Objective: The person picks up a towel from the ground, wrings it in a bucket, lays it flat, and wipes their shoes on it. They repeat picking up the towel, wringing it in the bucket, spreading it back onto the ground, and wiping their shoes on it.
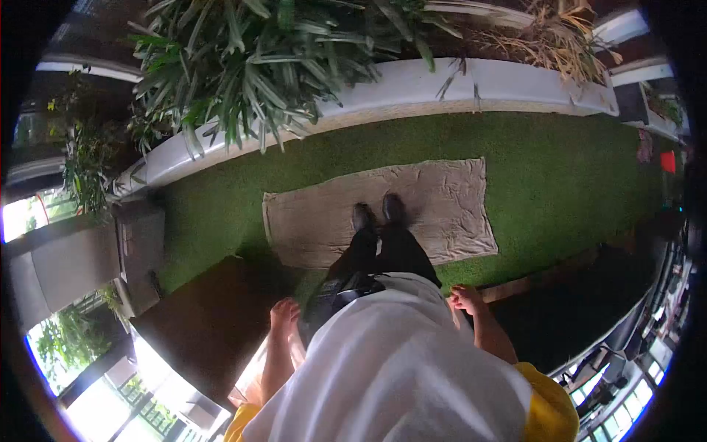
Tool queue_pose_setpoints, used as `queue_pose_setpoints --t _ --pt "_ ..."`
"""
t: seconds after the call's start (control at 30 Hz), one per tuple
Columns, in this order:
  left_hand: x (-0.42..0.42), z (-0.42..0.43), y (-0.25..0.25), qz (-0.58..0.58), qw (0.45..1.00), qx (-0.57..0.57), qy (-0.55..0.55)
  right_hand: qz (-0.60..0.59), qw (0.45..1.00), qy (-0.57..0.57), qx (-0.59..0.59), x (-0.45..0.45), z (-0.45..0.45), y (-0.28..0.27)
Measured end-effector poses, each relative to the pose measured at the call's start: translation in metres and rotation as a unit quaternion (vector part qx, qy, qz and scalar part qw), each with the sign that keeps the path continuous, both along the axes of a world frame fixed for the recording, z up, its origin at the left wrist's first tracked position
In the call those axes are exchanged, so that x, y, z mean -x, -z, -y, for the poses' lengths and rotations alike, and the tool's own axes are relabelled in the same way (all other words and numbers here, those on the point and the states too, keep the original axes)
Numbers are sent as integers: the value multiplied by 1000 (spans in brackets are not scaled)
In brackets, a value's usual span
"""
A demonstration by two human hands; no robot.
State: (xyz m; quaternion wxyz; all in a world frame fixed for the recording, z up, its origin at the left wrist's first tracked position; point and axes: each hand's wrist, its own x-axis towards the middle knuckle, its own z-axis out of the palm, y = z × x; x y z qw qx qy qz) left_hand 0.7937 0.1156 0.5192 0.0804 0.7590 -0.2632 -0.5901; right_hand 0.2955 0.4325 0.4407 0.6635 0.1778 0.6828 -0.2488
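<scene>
My left hand [285,317] hangs beside my hip with its fingers curled closed. What is inside them, if anything, is hidden. On the other side, my right hand [465,298] is also curled closed near the white shirt [398,353], its contents hidden too. Pale peach material [254,368] shows behind my left forearm; I cannot tell what it is or whether a hand touches it. My dark shoes [378,212] stand on a wrinkled beige cloth [309,221] spread over green artificial turf [545,169].
A long white planter [412,92] with leafy plants [258,59] and dry stalks runs along the front. Dark brown surfaces [206,317] lie to the left and right behind me. A grey box-like block [140,243] stands left. A red object [668,161] sits far right.
</scene>
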Motion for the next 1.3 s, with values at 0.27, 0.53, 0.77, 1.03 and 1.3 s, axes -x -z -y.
queue_pose_setpoints --t 0.27,0.53,0.77,1.03,1.3 --pt "-136 -7 48 -53 994 -72 -64 -100 993 70 -4 -36 54 -6" --pt "-172 86 -14 -10 993 -42 -112 -34 998 -52 -30 -159 110 -11" --pt "-248 84 23 -15 997 -58 -51 34 999 -24 15 -170 95 64" --pt "-326 148 30 5 994 -31 109 -108 993 42 -22 -237 154 -7" --pt "-357 263 -23 9 1000 -20 -18 -4 998 -58 -4 -393 177 18"
